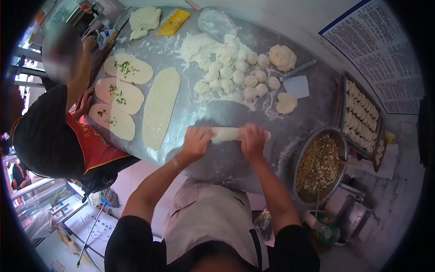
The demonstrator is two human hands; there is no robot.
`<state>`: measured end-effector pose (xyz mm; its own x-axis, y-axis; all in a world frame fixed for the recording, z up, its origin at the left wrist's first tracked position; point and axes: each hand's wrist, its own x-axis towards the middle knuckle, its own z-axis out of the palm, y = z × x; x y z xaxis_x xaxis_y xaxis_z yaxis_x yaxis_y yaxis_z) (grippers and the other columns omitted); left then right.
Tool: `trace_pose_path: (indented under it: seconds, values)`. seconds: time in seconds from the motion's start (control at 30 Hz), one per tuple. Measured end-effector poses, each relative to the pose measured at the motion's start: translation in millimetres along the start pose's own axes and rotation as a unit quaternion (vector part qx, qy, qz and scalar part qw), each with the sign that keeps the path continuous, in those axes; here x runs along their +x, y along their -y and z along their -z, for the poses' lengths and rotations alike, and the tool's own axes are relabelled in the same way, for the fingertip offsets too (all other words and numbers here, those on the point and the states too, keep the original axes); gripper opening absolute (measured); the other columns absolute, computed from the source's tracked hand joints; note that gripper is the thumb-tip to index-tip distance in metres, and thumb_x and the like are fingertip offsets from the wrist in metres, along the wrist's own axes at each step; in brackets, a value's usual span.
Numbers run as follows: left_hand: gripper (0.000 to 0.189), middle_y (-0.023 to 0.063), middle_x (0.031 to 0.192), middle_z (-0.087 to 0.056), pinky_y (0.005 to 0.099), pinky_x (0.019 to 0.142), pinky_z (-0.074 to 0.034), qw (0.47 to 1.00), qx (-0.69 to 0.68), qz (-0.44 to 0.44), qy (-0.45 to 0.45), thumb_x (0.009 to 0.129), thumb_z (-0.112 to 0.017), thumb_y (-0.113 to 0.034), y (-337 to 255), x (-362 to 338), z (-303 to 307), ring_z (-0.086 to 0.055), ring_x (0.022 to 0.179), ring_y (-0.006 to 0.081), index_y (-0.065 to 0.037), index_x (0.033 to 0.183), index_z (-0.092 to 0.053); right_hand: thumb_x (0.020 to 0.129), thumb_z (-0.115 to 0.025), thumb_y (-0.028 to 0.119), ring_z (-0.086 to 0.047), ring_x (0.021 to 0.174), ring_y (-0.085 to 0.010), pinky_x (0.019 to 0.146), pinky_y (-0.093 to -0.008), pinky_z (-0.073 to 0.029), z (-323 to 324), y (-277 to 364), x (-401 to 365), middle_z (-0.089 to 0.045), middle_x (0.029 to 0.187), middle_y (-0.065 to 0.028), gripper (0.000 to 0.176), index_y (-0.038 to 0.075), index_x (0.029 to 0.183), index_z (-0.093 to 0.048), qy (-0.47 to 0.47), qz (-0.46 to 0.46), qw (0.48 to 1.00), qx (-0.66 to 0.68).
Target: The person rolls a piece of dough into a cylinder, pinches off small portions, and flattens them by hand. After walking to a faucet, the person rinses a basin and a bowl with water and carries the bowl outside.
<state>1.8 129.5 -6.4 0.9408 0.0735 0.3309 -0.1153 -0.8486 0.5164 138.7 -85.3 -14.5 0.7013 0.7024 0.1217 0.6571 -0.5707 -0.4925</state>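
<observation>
Two-handed hold on one pale roll (226, 133), dough or rolling pin hard to tell, just beyond the light apron (208, 217) and near the close edge of the tabletop (226, 163). Lies lengthwise from nine to three o'clock, crosswise to both forearms, and no nearer to one hand than the other. Covered at its nine o'clock end by the left hand (196, 143), grip closed, fingers curled over; clasped likewise toward three o'clock by the right hand (253, 138), with a short stub poking out past it. Bare between the two. Cannot see the underside of either grip.

Farther off, counting from the roll: at ten o'clock, a long flat dough strip (161, 109); at four, a metal bowl (309, 195) of chopped filling (319, 163); at two, a flattened dough piece (286, 103); around twelve, clustered dough balls (226, 73); between one and two, a white scraper (297, 86); beyond the strip, three dough ovals (119, 96) dotted with chopped greens (127, 69); at one, a dough lump (282, 58); at three, a tray (343, 106) of dumplings (360, 106). Farthest, toward eleven, a yellow packet (173, 21) beside a dough mass (144, 20).
</observation>
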Motion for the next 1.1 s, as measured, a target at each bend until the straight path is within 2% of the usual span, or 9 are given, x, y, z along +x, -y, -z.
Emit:
trace_pose_path:
  seconds: [0.1, 0.27, 0.4, 0.5, 0.57, 0.67, 0.8, 0.97, 1.1]
  values:
    - [0.034, 0.0128, 0.13, -0.062, 0.0512, 0.101, -0.041, 0.992, -0.054, 0.112, -0.02, 0.088, -0.062, -0.016, 3.7, 78.2, -49.4, -0.057, 0.121, 0.0339, -0.01, 0.122, -0.064, 0.085, -0.063, 0.012, -0.045, 0.134, -0.0298, 0.107, -0.0542, -0.032, -22.4, 3.7, 53.4, -0.05, 0.143, -0.0111, 0.043, 0.014, 0.128, -0.061, -0.015, -0.029, 0.999, -0.022]
    - [0.059, 0.0124, 0.153, -0.046, 0.0594, 0.117, -0.026, 0.972, 0.105, 0.056, 0.205, 0.095, -0.055, -0.052, -38.0, -7.8, -34.7, -0.045, 0.141, 0.032, -0.018, 0.144, -0.053, 0.081, -0.073, 0.031, -0.035, 0.145, -0.0339, 0.116, -0.0593, -0.025, -15.8, 24.6, -59.9, -0.043, 0.155, -0.0081, 0.066, 0.016, 0.142, -0.054, 0.051, 0.054, 0.99, -0.12]
    - [0.055, 0.0085, 0.146, -0.051, 0.0498, 0.11, -0.038, 0.973, 0.138, -0.071, 0.172, 0.092, -0.061, -0.045, -23.9, -78.9, -22.9, -0.051, 0.131, 0.028, -0.03, 0.144, -0.049, 0.079, -0.075, 0.036, -0.05, 0.129, -0.0304, 0.105, -0.0587, -0.035, -18.3, -0.8, -132.5, -0.053, 0.142, -0.0055, 0.063, 0.028, 0.138, -0.056, 0.038, 0.134, 0.979, -0.15]
    - [0.054, 0.0052, 0.124, -0.058, 0.0391, 0.091, -0.046, 0.943, 0.2, -0.091, 0.25, 0.089, -0.063, -0.029, 10.4, -23.1, -14.3, -0.057, 0.112, 0.0231, -0.032, 0.141, -0.048, 0.081, -0.072, 0.031, -0.056, 0.111, -0.0291, 0.095, -0.0558, -0.04, -21.9, -52.0, -64.0, -0.058, 0.122, -0.004, 0.055, 0.028, 0.134, -0.058, 0.035, 0.211, 0.962, -0.167]
    - [0.054, 0.0034, 0.109, -0.055, 0.0387, 0.081, -0.045, 0.96, 0.185, -0.117, 0.175, 0.088, -0.06, -0.02, 55.8, 17.1, -24.6, -0.056, 0.105, 0.0232, -0.028, 0.14, -0.05, 0.083, -0.07, 0.025, -0.057, 0.1, -0.0305, 0.088, -0.0528, -0.043, -13.5, -63.2, -4.1, -0.057, 0.11, -0.0042, 0.049, 0.026, 0.131, -0.059, 0.072, 0.21, 0.957, -0.187]
    - [0.056, 0.0054, 0.12, -0.057, 0.0401, 0.084, -0.046, 0.977, 0.161, -0.028, 0.139, 0.087, -0.061, -0.019, 68.2, 57.8, -37.6, -0.057, 0.108, 0.0249, -0.026, 0.141, -0.05, 0.085, -0.069, 0.022, -0.058, 0.107, -0.0325, 0.091, -0.0528, -0.044, -17.8, -73.4, 46.3, -0.059, 0.116, -0.007, 0.051, 0.022, 0.134, -0.058, 0.03, 0.156, 0.972, -0.175]
    - [0.055, 0.0088, 0.144, -0.054, 0.0384, 0.095, -0.045, 0.984, 0.17, -0.048, 0.023, 0.085, -0.065, -0.024, 19.4, -20.1, -37.1, -0.056, 0.114, 0.0242, -0.019, 0.139, -0.054, 0.087, -0.067, 0.019, -0.053, 0.124, -0.0345, 0.101, -0.0573, -0.039, -8.0, -23.7, -32.1, -0.056, 0.137, -0.0117, 0.056, 0.01, 0.141, -0.054, -0.027, 0.181, 0.965, -0.186]
    - [0.037, 0.0083, 0.116, -0.061, 0.0383, 0.09, -0.044, 0.997, 0.032, 0.002, 0.077, 0.081, -0.065, -0.02, -14.4, -11.3, -21.7, -0.055, 0.11, 0.0234, -0.011, 0.117, -0.063, 0.091, -0.061, 0.019, -0.048, 0.13, -0.039, 0.104, -0.0582, -0.034, -19.3, -32.5, -51.1, -0.047, 0.147, -0.0144, 0.047, 0.008, 0.136, -0.054, 0.087, 0.003, 0.992, -0.093]
    - [0.032, 0.0081, 0.104, -0.058, 0.0406, 0.091, -0.042, 0.993, 0.0, 0.12, -0.024, 0.082, -0.065, -0.022, -11.6, 43.5, -63.0, -0.055, 0.105, 0.0248, -0.011, 0.112, -0.061, 0.093, -0.06, 0.024, -0.045, 0.135, -0.0393, 0.107, -0.06, -0.031, -88.3, -15.9, 22.8, -0.045, 0.15, -0.0148, 0.051, 0.009, 0.141, -0.049, -0.024, 0.005, 0.995, -0.092]
